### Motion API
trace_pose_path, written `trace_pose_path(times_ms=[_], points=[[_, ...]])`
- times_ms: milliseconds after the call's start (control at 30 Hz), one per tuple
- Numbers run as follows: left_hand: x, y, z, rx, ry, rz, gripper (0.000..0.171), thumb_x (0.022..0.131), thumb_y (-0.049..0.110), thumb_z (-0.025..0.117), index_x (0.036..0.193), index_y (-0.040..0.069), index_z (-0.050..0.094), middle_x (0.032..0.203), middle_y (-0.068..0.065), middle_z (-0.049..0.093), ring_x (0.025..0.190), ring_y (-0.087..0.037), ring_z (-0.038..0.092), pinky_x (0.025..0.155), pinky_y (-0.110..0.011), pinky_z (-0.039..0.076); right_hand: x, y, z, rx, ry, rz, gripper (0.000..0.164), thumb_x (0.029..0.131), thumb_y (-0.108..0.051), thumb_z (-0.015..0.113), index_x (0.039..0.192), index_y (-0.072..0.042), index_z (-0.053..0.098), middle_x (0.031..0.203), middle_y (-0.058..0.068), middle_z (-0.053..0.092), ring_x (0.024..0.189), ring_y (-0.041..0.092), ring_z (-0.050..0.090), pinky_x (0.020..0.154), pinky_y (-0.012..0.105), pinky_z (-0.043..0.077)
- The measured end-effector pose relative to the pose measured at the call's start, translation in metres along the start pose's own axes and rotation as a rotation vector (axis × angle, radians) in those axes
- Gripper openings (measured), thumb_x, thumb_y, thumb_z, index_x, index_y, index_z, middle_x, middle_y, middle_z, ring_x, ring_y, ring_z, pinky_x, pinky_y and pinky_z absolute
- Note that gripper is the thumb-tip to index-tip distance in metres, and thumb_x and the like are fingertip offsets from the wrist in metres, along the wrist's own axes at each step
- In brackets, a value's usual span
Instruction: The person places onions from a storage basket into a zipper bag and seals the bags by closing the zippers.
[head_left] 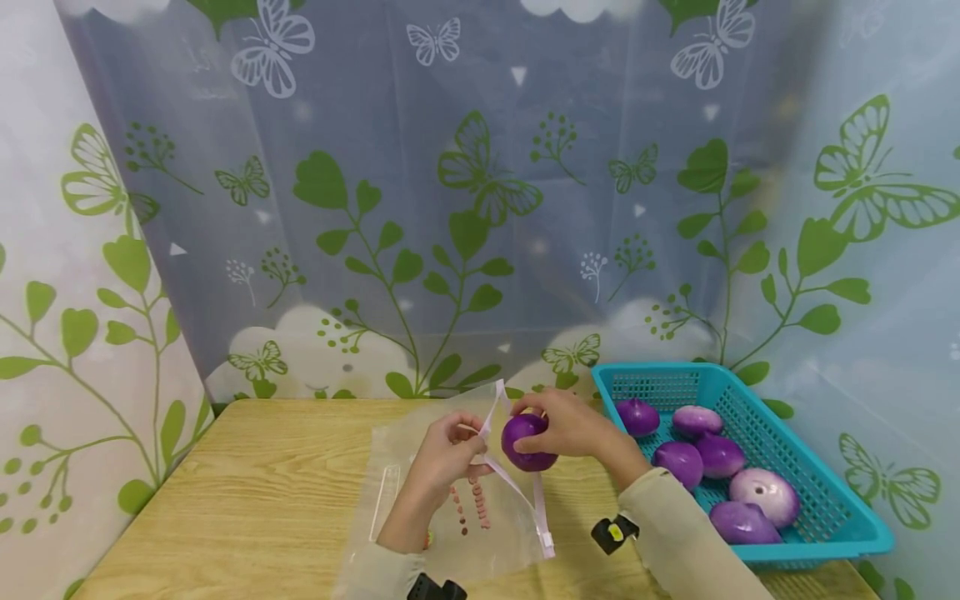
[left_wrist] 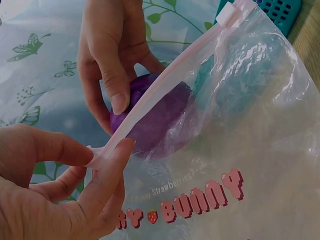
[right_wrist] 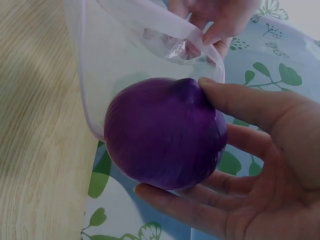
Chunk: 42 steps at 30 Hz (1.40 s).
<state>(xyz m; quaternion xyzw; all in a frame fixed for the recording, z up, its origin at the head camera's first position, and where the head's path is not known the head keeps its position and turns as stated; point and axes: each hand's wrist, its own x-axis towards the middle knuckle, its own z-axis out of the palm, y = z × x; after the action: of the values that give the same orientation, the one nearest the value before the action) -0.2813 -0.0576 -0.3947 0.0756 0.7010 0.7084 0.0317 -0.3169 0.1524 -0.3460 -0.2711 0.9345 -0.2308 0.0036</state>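
Note:
A purple onion (head_left: 527, 442) is gripped by my right hand (head_left: 566, 423), at the mouth of a clear zip bag (head_left: 502, 550). The right wrist view shows the onion (right_wrist: 162, 132) between thumb and fingers, with the bag's parted pink rim (right_wrist: 86, 95) behind it. My left hand (head_left: 444, 454) pinches one edge of that rim. From the left wrist, the left hand (left_wrist: 65, 185) holds the pink strip, and part of the onion (left_wrist: 165, 115) shows through the clear plastic. Pink lettering (left_wrist: 202, 197) runs across the bag. A slider (left_wrist: 226, 14) sits at one end of the strip.
A teal plastic basket (head_left: 817, 475) stands at the right of the wooden table (head_left: 247, 475), with several purple onions (head_left: 720, 457) in it. Behind the table hangs a curtain (head_left: 450, 292) printed with leaves and butterflies.

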Motion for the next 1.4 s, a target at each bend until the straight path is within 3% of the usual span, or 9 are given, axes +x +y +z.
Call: trace_pose_path(times_ms=[433,967,1400], points=[[-0.001,0.000,-0.001,0.086,0.000,0.056,0.016,0.097,-0.005,0.059,0.112,-0.009,0.061,0.098,-0.015,0.058,0.084,-0.019,0.059,0.074,-0.041,0.067,-0.001,-0.006,0.002,-0.001,-0.029,-0.005,0.036,0.086,-0.028,0.084,0.115,-0.012,0.071,0.105,0.008,0.067,0.096,0.022,0.062,0.078,0.041,0.062],[-0.002,0.003,-0.002,0.120,0.023,0.066,0.019,0.093,-0.009,0.060,0.111,-0.009,0.061,0.098,-0.016,0.058,0.086,-0.021,0.060,0.071,-0.039,0.067,0.001,-0.009,0.005,-0.012,-0.052,-0.060,0.034,0.085,-0.031,0.084,0.110,-0.012,0.071,0.098,0.005,0.069,0.089,0.016,0.059,0.070,0.031,0.058],[-0.003,0.005,-0.003,0.105,0.026,0.051,0.015,0.099,-0.001,0.059,0.112,-0.008,0.061,0.096,-0.013,0.057,0.083,-0.019,0.058,0.071,-0.038,0.067,0.000,-0.011,0.004,-0.036,-0.066,-0.063,0.033,0.085,-0.035,0.084,0.107,-0.012,0.073,0.093,0.003,0.069,0.084,0.012,0.056,0.066,0.025,0.053]])
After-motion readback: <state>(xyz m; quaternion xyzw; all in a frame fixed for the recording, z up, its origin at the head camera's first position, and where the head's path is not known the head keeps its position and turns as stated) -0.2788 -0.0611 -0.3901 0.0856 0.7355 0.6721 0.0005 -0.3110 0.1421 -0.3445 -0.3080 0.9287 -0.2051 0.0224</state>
